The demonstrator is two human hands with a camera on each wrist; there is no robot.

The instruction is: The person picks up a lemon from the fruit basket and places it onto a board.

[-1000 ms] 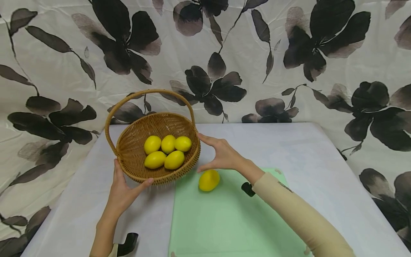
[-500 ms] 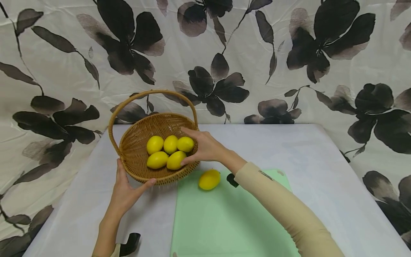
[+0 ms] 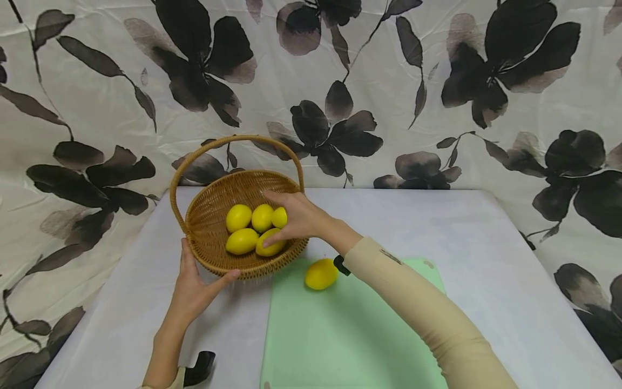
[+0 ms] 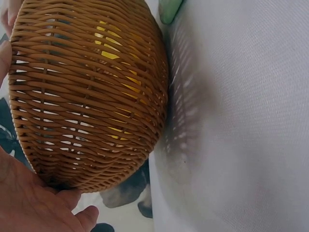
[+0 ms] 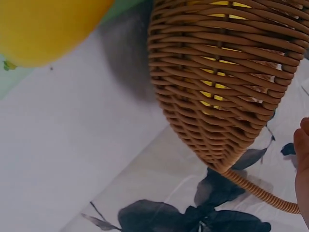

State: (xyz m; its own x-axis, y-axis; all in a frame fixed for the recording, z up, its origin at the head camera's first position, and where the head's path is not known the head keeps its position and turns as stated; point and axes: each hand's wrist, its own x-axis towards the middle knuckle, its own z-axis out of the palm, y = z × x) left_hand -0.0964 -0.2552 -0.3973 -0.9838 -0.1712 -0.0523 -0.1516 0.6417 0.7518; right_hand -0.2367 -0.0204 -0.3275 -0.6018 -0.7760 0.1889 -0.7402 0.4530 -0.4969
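Observation:
A wicker basket (image 3: 209,216) with a tall arched handle stands tilted toward me, several lemons (image 3: 242,241) lying inside. My left hand (image 3: 189,294) holds its near left side, the thumb along the front rim and the fingers by the outer left wall. The left wrist view shows that hand (image 4: 38,203) against the woven wall. Over the right rim reaches my right hand (image 3: 301,216), thumb and fingers spread apart above the rightmost lemons and partly covering them. In the right wrist view, only a bit of that hand (image 5: 302,164) appears beyond the basket (image 5: 217,72).
A single lemon (image 3: 321,274) lies on the pale green cutting board (image 3: 350,335), just right of the basket and below my right wrist. Board and basket are on a table with a white cloth (image 3: 466,232). Behind hangs a floral curtain (image 3: 389,81).
My right hand has moved left from outside the basket's right rim to over the lemons inside. The left hand keeps its hold on the basket; the whole head view has shifted slightly.

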